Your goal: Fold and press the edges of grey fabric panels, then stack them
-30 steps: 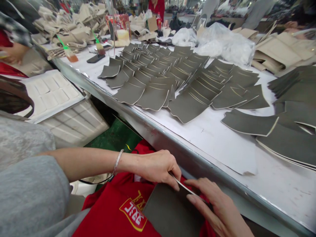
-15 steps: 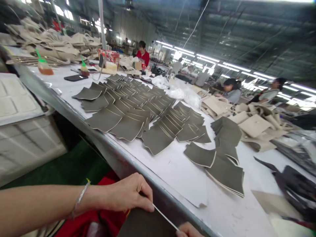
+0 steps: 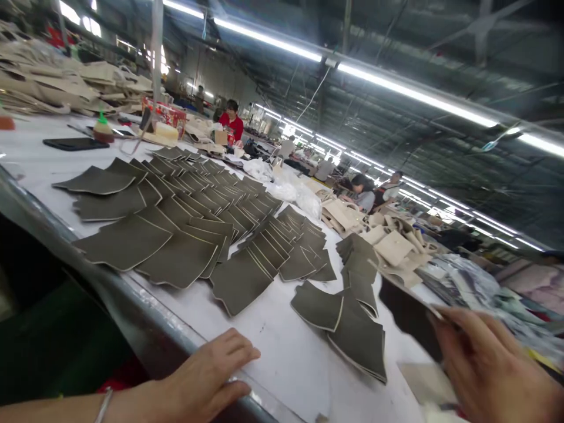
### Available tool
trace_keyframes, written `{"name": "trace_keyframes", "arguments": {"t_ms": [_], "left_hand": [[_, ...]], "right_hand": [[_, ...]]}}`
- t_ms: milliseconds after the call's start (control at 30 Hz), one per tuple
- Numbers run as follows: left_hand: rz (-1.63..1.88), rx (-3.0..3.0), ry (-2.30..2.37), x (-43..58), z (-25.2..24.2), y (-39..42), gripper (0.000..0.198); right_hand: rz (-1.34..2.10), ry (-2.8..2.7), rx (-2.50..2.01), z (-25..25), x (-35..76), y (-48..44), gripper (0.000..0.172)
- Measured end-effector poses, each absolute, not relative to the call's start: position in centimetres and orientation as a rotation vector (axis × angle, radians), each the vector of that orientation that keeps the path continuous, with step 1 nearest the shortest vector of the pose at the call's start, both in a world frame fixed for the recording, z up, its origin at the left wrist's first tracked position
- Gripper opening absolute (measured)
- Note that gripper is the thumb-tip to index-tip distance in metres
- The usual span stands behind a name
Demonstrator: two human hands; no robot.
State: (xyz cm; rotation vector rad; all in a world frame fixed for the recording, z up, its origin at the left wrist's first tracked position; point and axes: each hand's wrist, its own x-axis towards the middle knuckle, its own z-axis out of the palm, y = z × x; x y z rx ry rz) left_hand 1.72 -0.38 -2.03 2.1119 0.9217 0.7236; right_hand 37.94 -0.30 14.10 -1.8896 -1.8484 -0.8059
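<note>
My right hand, blurred at the lower right, pinches the edge of a dark grey-green leather-like panel. That panel is lifted and tilted above the table, its pale edge towards my fingers. My left hand lies over the front edge of the white table, fingers loosely stretched and thumb apart, with nothing in it. A small pile of similar panels lies between the two hands, farther in. Beyond my left hand, many matching panels overlap in fanned rows, pale edges showing.
Beige bag pieces are heaped at the right, behind clear plastic. A phone and a green-tipped bottle stand at the back left. A metal pole rises there. A person in red works farther back.
My hands have moved apart. The left has let go of the dark panel and come over the table edge; the right has carried the panel up and to the right. The view has turned right.
</note>
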Motion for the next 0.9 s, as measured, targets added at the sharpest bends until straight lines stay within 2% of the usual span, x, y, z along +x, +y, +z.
{"name": "trace_keyframes", "arguments": {"t_ms": [33,100,233,367,567,667,767,900], "left_hand": [[0.694,2.214,0.92,1.8,-2.7,-0.3,0.037],[0.624,2.37,0.921,1.8,-3.6,-0.1,0.036],[0.667,2.515,0.891,1.4,-3.9,0.2,0.037],[0.777,2.529,0.82,0.7,-3.3,0.2,0.039],[0.612,2.535,0.853,1.3,-3.7,0.4,0.032],[0.638,2.547,0.834,1.4,-4.4,0.5,0.031],[0.684,2.532,0.79,1.2,-4.8,0.6,0.031],[0.755,2.294,0.759,0.7,-4.0,0.8,0.031]], "right_hand": [[-0.983,-1.807,-1.997,14.8,38.7,1.4,0.037],[-1.072,-1.781,-2.157,14.5,39.5,4.8,0.036],[-0.741,-2.023,-2.21,9.7,40.7,10.0,0.024],[-0.412,-1.976,-2.244,6.2,41.4,11.5,0.026],[0.079,-1.783,-2.381,3.4,38.2,11.7,0.04],[0.239,-1.66,-2.433,1.6,36.1,11.7,0.039],[0.36,-1.593,-2.366,1.2,35.3,11.4,0.036],[0.417,-1.57,-2.166,4.2,35.7,9.4,0.038]]}}
